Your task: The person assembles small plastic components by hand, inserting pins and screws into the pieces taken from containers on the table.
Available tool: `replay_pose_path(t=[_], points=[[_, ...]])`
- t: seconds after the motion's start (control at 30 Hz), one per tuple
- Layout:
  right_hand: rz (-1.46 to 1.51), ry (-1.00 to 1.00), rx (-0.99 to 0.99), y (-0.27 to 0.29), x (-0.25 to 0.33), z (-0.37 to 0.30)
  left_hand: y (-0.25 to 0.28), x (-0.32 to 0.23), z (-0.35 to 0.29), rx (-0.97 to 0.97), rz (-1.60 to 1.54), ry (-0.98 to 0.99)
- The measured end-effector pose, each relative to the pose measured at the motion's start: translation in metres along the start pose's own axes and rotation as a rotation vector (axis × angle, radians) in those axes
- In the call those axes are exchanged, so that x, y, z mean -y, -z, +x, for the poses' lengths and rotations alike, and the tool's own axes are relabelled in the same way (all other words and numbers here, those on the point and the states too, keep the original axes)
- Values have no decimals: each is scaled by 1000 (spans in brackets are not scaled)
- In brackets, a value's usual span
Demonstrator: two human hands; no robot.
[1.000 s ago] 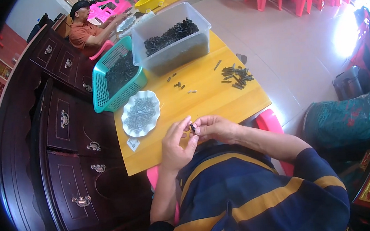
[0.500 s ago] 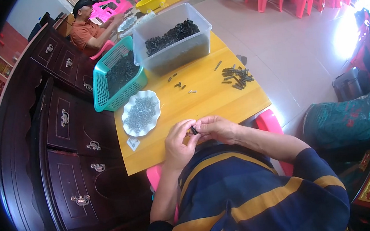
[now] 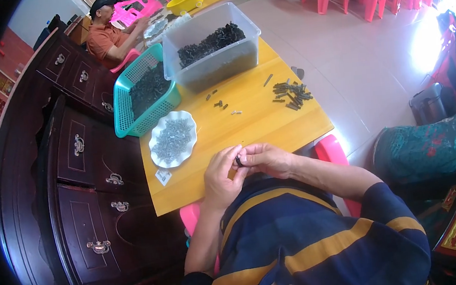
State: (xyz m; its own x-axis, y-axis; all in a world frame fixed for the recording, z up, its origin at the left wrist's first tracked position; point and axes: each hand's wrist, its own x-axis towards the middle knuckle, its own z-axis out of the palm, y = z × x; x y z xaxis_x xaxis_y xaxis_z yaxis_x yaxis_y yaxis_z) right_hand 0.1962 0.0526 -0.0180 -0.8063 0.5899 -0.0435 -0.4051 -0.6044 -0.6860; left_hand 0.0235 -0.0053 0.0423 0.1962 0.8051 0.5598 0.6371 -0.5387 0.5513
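Observation:
At the near edge of the yellow wooden table [image 3: 249,129], my left hand [image 3: 221,177] and my right hand [image 3: 267,160] meet, fingertips pinched together. Between them is a small black part [image 3: 238,161], mostly covered by the fingers. To the left of my hands lies a white scalloped dish [image 3: 159,159] holding many small clear or silvery pieces [image 3: 174,139]. Several small dark pieces [image 3: 219,104] and a pale one [image 3: 236,112] are scattered beyond my hands. A pile of short dark sticks [image 3: 292,94] lies at the table's right side.
Across the table stand a teal perforated basket [image 3: 122,119] and a translucent plastic bin [image 3: 216,76], both holding dark pieces. Dark wooden drawers [image 3: 91,172] border the left. Another person [image 3: 105,39] sits at the far left. A pink chair [image 3: 332,151] touches the table's right corner.
Almost nothing differs. My fingers have shifted very slightly around the small black part, and the view has moved a touch.

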Motion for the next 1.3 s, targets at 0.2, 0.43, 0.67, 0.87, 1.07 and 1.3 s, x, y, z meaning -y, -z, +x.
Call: replay_pose_path(t=[0.2,0.43,0.67,0.87,1.07,1.3], points=[[25,-8,27,1,0,-1,-1,0,-1,-7,24,-7],[15,-41,3,0,1,-2,-1,3,-4,-19,48,7],[10,-62,-10,5,-1,-1,-1,1,-1,-47,76,-68],[32,-69,-20,4,0,-1,-2,1,-1,-55,66,-70],[-15,-59,-7,8,-1,0,-4,3,-3,-29,44,19],[-3,-61,-21,2,-2,-1,-3,7,-8,-8,55,0]])
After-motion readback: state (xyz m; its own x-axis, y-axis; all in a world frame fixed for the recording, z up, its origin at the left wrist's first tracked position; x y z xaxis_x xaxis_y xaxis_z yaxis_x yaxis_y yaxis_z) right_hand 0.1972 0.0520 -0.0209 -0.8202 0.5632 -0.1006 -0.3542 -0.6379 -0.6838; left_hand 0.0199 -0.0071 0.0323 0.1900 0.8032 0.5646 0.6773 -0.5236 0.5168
